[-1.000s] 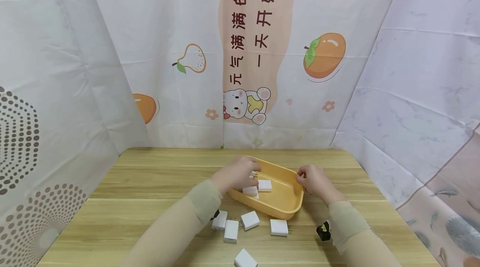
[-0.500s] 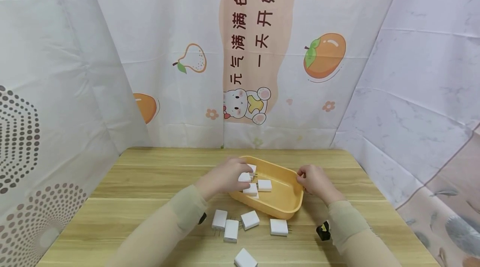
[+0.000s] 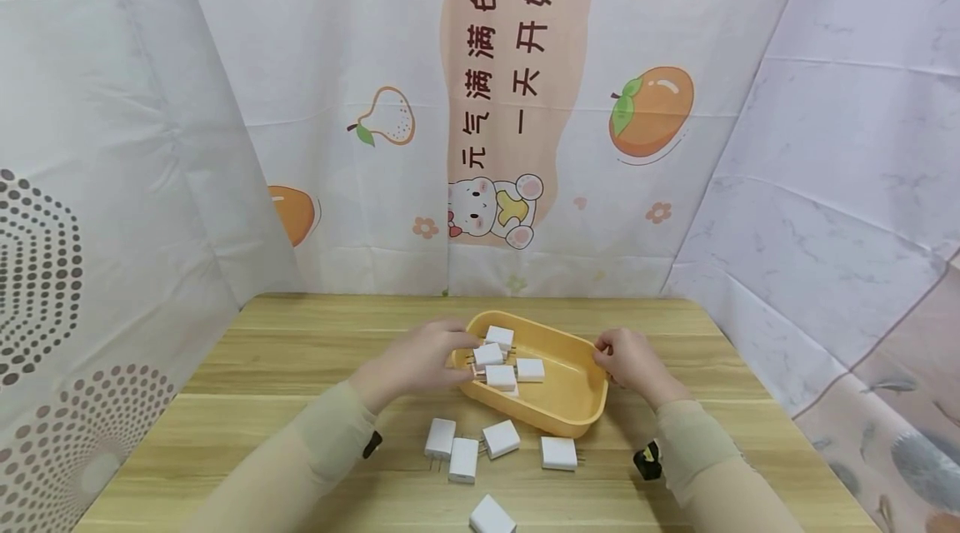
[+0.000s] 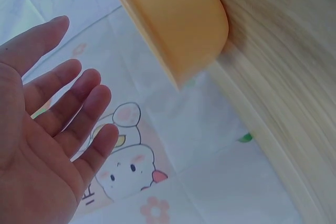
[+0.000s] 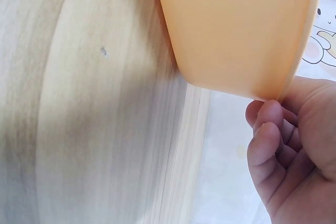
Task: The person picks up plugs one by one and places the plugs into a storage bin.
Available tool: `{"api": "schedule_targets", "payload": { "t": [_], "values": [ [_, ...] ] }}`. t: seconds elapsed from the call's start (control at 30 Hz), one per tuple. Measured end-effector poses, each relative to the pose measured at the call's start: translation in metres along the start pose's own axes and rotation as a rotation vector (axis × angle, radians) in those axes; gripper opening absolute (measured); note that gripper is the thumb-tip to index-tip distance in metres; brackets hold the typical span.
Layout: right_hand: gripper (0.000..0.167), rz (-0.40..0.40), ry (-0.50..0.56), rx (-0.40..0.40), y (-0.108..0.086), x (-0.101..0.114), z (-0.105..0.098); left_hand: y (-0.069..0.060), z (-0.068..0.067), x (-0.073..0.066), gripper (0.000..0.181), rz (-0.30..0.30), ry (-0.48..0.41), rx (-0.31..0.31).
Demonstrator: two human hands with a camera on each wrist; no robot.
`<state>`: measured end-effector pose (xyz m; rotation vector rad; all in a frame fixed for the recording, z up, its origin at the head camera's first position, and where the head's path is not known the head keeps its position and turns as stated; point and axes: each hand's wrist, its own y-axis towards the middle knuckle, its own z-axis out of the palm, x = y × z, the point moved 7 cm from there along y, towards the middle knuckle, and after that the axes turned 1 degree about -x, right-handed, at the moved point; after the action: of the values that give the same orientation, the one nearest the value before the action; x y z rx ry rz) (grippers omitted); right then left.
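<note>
An orange plastic tray [image 3: 570, 390] stands slantwise on the wooden table, with several white charger plugs [image 3: 500, 377] piled toward its left end. My left hand [image 3: 420, 356] is beside that end. In the left wrist view its palm [image 4: 37, 145] faces the camera, fingers loosely spread and holding nothing. At the tray's right end my right hand [image 3: 628, 360] pinches the rim between thumb and fingers, and the right wrist view shows this grip on the tray wall [image 5: 236, 30] closely.
In front of the tray lie several loose charger plugs [image 3: 501, 439], prongs pointing various ways. One more charger plug [image 3: 492, 515] is near the front. Behind the table [image 3: 315, 366] hangs a printed curtain [image 3: 360, 208], with further cloth at both sides.
My left hand has drawn back leftward out of the tray, uncovering the charger plugs at its left end. The right hand keeps its pinch on the rim, and the tray stays in place.
</note>
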<state>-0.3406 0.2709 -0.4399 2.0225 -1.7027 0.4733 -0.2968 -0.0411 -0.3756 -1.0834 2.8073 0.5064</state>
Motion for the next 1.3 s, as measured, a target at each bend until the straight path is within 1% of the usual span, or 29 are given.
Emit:
{"api": "schedule_targets", "payload": {
  "t": [0.23,0.37,0.53,0.83,0.97,1.17,1.3],
  "values": [
    [0.008,0.008,0.019,0.001,0.0,-0.001,0.0,-0.014,-0.01,0.007,0.043,-0.025,-0.032,0.005],
    [0.009,0.002,0.014,-0.004,0.0,-0.002,0.0,-0.02,-0.012,0.012,0.044,-0.036,-0.032,-0.001],
    [0.009,-0.004,0.016,-0.001,0.0,-0.002,0.0,-0.024,-0.011,0.014,0.042,-0.037,-0.01,-0.005],
    [0.008,0.0,0.014,0.001,-0.001,-0.001,0.0,-0.03,-0.005,0.012,0.041,-0.04,0.0,0.046],
    [0.009,0.005,0.008,0.004,0.0,-0.001,0.0,-0.032,-0.002,0.009,0.042,-0.028,0.008,0.06],
    [0.009,0.014,0.01,0.008,0.0,-0.001,0.0,-0.036,0.006,0.009,0.048,-0.027,0.009,0.092],
    [0.009,0.013,0.004,0.005,0.0,-0.001,0.0,-0.039,0.013,0.009,0.05,-0.03,-0.005,0.119]
  ]
}}
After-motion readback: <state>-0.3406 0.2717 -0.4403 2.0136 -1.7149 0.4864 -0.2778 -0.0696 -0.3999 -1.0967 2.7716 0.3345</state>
